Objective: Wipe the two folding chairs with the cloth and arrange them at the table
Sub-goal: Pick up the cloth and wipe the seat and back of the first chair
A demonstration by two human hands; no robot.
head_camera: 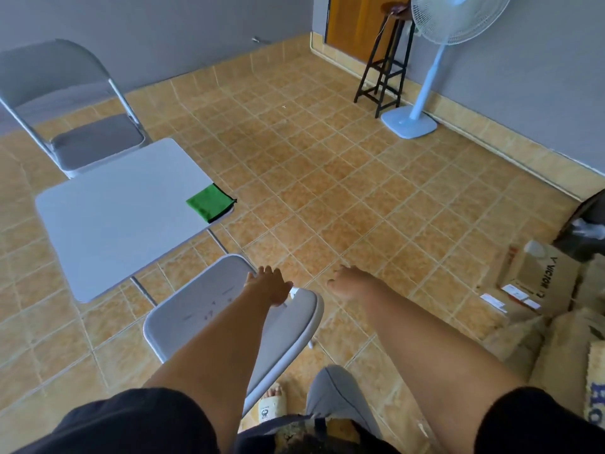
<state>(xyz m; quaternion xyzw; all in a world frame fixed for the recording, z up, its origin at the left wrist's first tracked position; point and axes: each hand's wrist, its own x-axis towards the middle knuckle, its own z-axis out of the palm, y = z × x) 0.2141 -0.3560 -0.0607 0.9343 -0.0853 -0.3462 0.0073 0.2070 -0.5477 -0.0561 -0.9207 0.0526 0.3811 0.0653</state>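
**Left hand on the near chair, cloth on the table**

The fingers of the left hand (270, 285) are stretched out and loose, and they lie over the top edge of the near chair (209, 309). They hold nothing; I cannot tell if they press on the chair or only touch it. The right hand (350, 281) is apart from the chair, over the bare floor (327, 152). Its fingers are curled down and in, and it carries nothing; how far they are closed I cannot tell.

The near chair is grey, and its back is turned toward the person. It stands just beside the near corner of the white table (111, 211). Below it a foot in a sandal shows, and a grey trouser leg.

The green cloth (209, 203) lies folded on the right corner of the table and hangs a little over the edge. The far chair (75, 109) stands unfolded at the other side of the table, its seat just beside the far corner.

At the wall on the right stand a white fan (435, 70) and a dark stool (386, 63). Cardboard boxes (540, 273) lie at the right edge.
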